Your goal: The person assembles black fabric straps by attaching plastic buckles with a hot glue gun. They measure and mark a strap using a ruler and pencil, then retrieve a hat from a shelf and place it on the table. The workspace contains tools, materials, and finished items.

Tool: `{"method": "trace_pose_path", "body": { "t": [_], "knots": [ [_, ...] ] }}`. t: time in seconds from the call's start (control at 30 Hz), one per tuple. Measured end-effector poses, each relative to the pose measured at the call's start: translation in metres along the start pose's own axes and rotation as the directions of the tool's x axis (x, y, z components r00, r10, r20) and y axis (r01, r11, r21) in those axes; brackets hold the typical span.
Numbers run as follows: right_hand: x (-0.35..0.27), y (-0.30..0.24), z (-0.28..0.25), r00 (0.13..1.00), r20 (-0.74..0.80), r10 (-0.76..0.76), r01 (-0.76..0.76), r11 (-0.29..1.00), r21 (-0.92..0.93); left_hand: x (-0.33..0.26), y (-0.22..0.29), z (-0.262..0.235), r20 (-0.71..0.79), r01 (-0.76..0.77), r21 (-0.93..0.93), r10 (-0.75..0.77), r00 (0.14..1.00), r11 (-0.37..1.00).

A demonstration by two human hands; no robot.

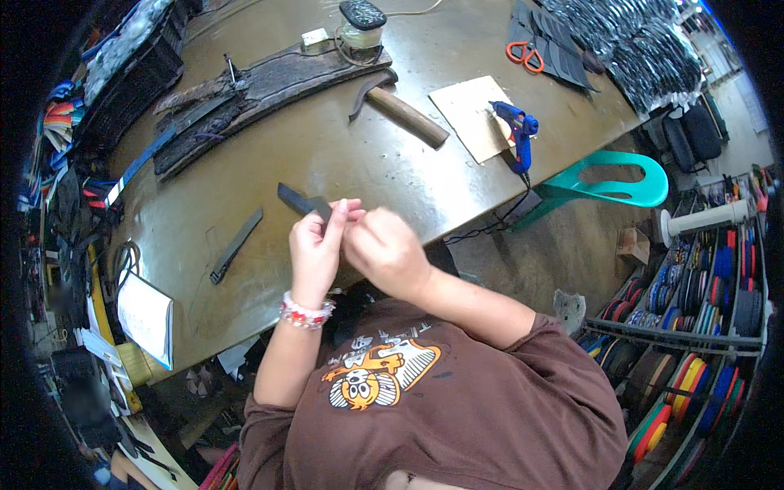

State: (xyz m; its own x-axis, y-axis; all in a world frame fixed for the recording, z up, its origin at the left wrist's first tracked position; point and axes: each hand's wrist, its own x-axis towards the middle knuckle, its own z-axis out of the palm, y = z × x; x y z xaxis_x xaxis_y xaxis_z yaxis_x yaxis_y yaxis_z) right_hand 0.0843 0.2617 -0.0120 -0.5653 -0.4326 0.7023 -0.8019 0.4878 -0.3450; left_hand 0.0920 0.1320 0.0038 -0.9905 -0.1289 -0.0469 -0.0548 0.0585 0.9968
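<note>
My left hand [314, 249] pinches a short dark strap [296, 198] between thumb and fingers, and one end of it sticks out to the left over the table. Close against its fingertips is my right hand [388, 253], its fingers curled in and slightly blurred. Whatever those fingers hold is hidden. Left of my hands, a second dark strap [237, 247] lies flat on the table. Beyond them lies a hammer [408, 117] with a wooden handle.
A blue glue gun [520, 139] rests on a pale board [465, 118], its cord over the table edge. Orange-handled scissors [525, 59] lie farther back. A dark plank [286, 91] carries a lidded jar [362, 37]. A teal stool [604, 175] stands right; a notebook [147, 318] is left.
</note>
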Motion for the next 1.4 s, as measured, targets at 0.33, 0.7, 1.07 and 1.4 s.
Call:
{"method": "trace_pose_path", "body": {
  "t": [0.33,0.7,1.07,1.4],
  "knots": [
    [-0.043,0.208,-0.114,0.627,-0.195,0.754,-0.772,0.570,-0.281,-0.008,-0.009,-0.030,0.348,0.175,-0.163,-0.109,0.931,0.971],
    [0.066,0.085,-0.114,0.854,0.290,0.432,-0.318,0.875,-0.366,-0.009,-0.007,-0.026,-0.031,-0.031,-0.255,0.024,0.999,0.967],
    [0.031,0.020,-0.061,0.965,0.141,0.220,-0.229,0.972,0.053,-0.018,0.001,-0.041,-0.115,-0.045,-0.161,0.027,0.993,0.986],
    [0.017,0.037,-0.076,0.886,0.392,0.248,-0.181,0.963,-0.198,-0.018,-0.016,-0.041,-0.151,-0.075,-0.230,0.041,0.988,0.970]
  ]
}}
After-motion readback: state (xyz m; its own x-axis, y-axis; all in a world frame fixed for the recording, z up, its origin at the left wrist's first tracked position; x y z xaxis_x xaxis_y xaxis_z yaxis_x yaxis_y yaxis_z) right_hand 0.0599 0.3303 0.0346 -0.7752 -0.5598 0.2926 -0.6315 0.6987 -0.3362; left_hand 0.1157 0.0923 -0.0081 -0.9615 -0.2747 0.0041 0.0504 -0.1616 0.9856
